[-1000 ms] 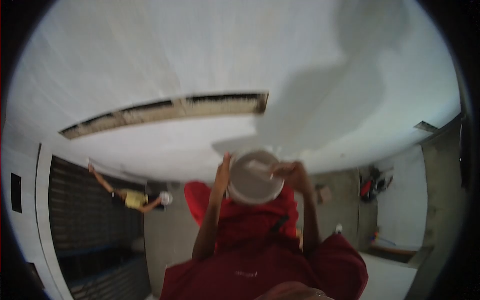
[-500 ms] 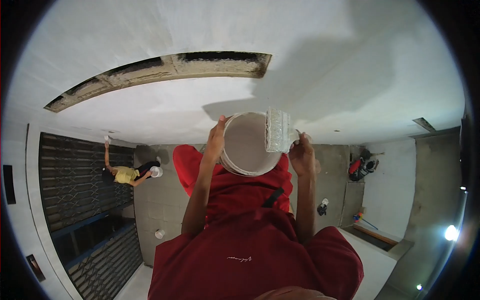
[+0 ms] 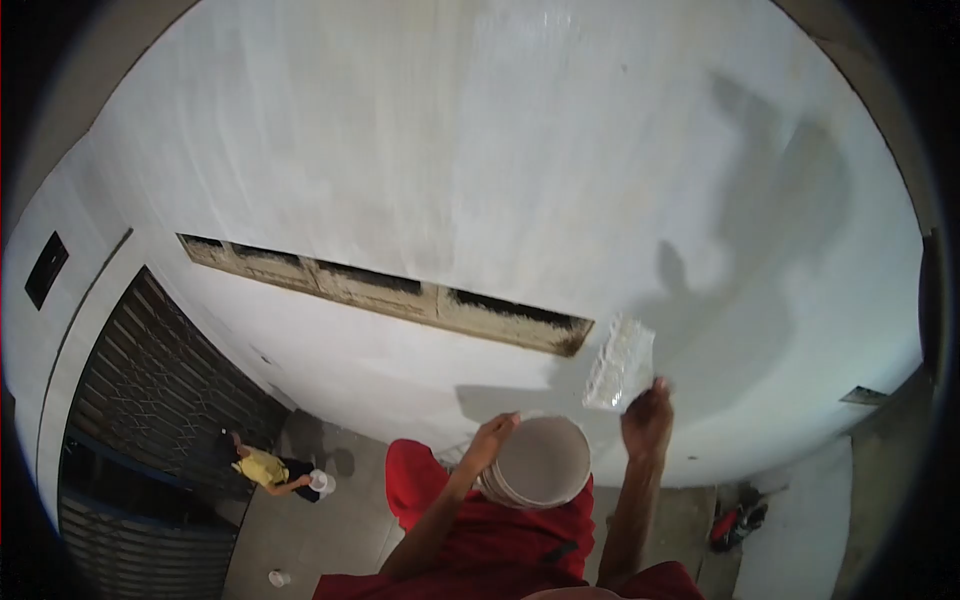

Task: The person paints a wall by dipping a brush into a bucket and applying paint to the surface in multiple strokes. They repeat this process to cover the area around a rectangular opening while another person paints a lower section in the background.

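My left hand (image 3: 490,442) grips the rim of a white paint bucket (image 3: 543,462) at its left side, holding it above my red-clothed lap. Pale paint shows inside the bucket. To the right, my right hand (image 3: 648,422) is closed around the handle of a wide paintbrush (image 3: 621,364), its handle mostly hidden by the fingers. The brush's bristles are coated in wet white paint. Raised above and to the right of the bucket, the brush overlaps the white wall (image 3: 560,200) near the right end of a long slot.
The long recessed slot (image 3: 440,303) with rough edges runs across the wall. At the lower left a person in a yellow shirt (image 3: 262,468) holds a white bucket (image 3: 321,484) beside a dark metal gate (image 3: 150,400). A small white container (image 3: 279,578) stands on the floor.
The brush has lifted off the bucket's rim and moved up to the right with my right hand. My view has tilted up toward the wall, and the bucket appears lower.
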Available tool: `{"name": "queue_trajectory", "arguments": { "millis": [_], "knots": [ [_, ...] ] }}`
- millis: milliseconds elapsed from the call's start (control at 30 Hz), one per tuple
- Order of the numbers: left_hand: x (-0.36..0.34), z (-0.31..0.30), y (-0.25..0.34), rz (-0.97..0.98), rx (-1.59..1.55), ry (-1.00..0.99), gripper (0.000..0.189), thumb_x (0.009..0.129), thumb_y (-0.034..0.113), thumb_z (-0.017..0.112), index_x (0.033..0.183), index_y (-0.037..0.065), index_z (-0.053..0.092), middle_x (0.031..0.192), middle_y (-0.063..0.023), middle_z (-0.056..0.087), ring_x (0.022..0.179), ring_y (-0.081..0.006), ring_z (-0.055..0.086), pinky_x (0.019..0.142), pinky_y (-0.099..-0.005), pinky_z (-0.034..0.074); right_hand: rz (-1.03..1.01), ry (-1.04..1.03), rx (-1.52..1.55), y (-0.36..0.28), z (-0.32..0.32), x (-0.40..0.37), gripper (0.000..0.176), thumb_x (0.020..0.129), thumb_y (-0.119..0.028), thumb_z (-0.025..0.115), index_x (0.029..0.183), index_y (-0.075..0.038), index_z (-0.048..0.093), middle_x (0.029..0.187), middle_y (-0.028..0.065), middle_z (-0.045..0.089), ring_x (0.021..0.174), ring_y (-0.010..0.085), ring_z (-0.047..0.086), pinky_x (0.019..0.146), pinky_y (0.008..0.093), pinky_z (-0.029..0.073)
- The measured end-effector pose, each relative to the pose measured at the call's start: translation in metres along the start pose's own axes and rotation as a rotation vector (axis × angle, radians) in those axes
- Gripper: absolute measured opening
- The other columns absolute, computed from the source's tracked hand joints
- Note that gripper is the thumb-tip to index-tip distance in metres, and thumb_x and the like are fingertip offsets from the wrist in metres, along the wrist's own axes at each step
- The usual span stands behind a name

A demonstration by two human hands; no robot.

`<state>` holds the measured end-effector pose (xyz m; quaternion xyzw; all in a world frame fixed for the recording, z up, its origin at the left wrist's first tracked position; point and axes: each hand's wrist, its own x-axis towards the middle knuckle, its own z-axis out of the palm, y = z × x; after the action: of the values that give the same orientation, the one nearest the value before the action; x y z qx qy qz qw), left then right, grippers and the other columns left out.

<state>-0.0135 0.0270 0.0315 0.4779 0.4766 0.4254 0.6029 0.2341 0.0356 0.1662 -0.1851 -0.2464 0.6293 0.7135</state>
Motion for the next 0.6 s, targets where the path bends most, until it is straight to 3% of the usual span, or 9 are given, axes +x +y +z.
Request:
{"name": "queue_trajectory", "arguments": {
  "millis": [33, 100, 167, 200, 233, 367, 433, 533, 600],
  "knots": [
    [0.001, 0.001, -0.001, 0.056, -0.059, -0.012, 0.044, 0.098, 0.038, 0.048, 0.119, 0.001, 0.059, 0.104, -0.0089, 0.063, 0.100, -0.0157, 0.055, 0.090, -0.0290, 0.042, -0.024, -0.076, -0.001, -0.015, 0.015, 0.018, 0.016, 0.094, -0.017, 0.055, 0.105, -0.007, 0.059, 0.109, 0.0066, 0.064, 0.101, 0.0142, 0.060, 0.092, 0.0368, 0.050],
    [0.008, -0.001, -0.008, 0.112, -0.113, -0.027, 0.042, 0.098, 0.035, 0.049, 0.118, 0.000, 0.059, 0.104, -0.0076, 0.063, 0.099, -0.0146, 0.055, 0.090, -0.0278, 0.042, -0.326, -0.482, -0.146, -0.024, 0.070, 0.073, 0.013, 0.092, -0.015, 0.058, 0.101, -0.007, 0.052, 0.113, 0.0090, 0.060, 0.101, 0.0162, 0.060, 0.088, 0.0373, 0.051],
    [0.009, -0.002, -0.010, 0.127, -0.100, -0.009, 0.040, 0.099, 0.034, 0.049, 0.117, -0.001, 0.060, 0.103, -0.0067, 0.063, 0.099, -0.0141, 0.055, 0.090, -0.0269, 0.041, -0.513, -0.194, -0.377, -0.041, 0.191, 0.086, 0.019, 0.092, -0.015, 0.058, 0.104, -0.005, 0.047, 0.117, 0.0118, 0.056, 0.102, 0.0199, 0.059, 0.089, 0.0378, 0.052],
    [0.011, -0.002, -0.014, 0.140, -0.111, -0.013, 0.041, 0.098, 0.034, 0.049, 0.116, -0.001, 0.060, 0.103, -0.0065, 0.063, 0.098, -0.0137, 0.055, 0.089, -0.0267, 0.042, -0.603, -0.192, -0.523, -0.050, 0.236, 0.096, 0.021, 0.092, -0.016, 0.060, 0.107, -0.003, 0.051, 0.114, 0.0124, 0.057, 0.102, 0.0201, 0.060, 0.088, 0.0376, 0.053],
    [0.014, 0.000, -0.019, 0.152, -0.126, -0.015, 0.041, 0.098, 0.035, 0.050, 0.116, -0.001, 0.061, 0.102, -0.0063, 0.063, 0.098, -0.0132, 0.055, 0.089, -0.0265, 0.042, -0.706, -0.393, -0.566, -0.062, 0.268, 0.115, 0.028, 0.091, -0.017, 0.062, 0.111, -0.001, 0.054, 0.112, 0.0126, 0.058, 0.100, 0.0208, 0.060, 0.084, 0.0368, 0.055],
    [0.021, 0.001, -0.033, 0.137, -0.090, -0.005, 0.043, 0.097, 0.037, 0.051, 0.114, -0.001, 0.061, 0.099, -0.0064, 0.064, 0.095, -0.0119, 0.055, 0.087, -0.0257, 0.043, -1.081, -0.496, -0.945, -0.078, 0.401, 0.142, 0.022, 0.087, -0.017, 0.068, 0.103, -0.001, 0.063, 0.098, 0.0076, 0.065, 0.101, 0.0163, 0.061, 0.083, 0.0287, 0.053],
    [0.017, 0.004, -0.025, 0.170, -0.090, 0.032, 0.044, 0.097, 0.037, 0.051, 0.114, -0.001, 0.061, 0.096, -0.0064, 0.064, 0.091, -0.0118, 0.055, 0.084, -0.0259, 0.043, -1.484, -0.697, -1.033, -0.075, 0.443, 0.162, 0.014, 0.083, -0.010, 0.069, 0.095, -0.003, 0.068, 0.088, 0.0049, 0.068, 0.095, 0.0154, 0.064, 0.081, 0.0267, 0.053],
    [0.021, 0.002, -0.029, 0.144, -0.111, 0.030, 0.044, 0.097, 0.038, 0.052, 0.114, -0.001, 0.061, 0.096, -0.0075, 0.065, 0.090, -0.0130, 0.056, 0.083, -0.0267, 0.044, -1.838, -0.741, -1.340, -0.066, 0.481, 0.172, 0.017, 0.082, -0.010, 0.065, 0.095, -0.001, 0.068, 0.093, 0.0127, 0.068, 0.082, 0.0266, 0.065, 0.074, 0.0365, 0.052],
    [0.020, 0.005, -0.033, 0.138, -0.113, 0.027, 0.045, 0.096, 0.039, 0.052, 0.114, -0.001, 0.062, 0.098, -0.0085, 0.065, 0.092, -0.0141, 0.057, 0.084, -0.0273, 0.044, -1.958, -0.775, -1.538, -0.062, 0.494, 0.191, 0.017, 0.082, -0.009, 0.064, 0.096, -0.001, 0.068, 0.094, 0.0126, 0.069, 0.086, 0.0274, 0.065, 0.078, 0.0375, 0.051]
  ]
}}
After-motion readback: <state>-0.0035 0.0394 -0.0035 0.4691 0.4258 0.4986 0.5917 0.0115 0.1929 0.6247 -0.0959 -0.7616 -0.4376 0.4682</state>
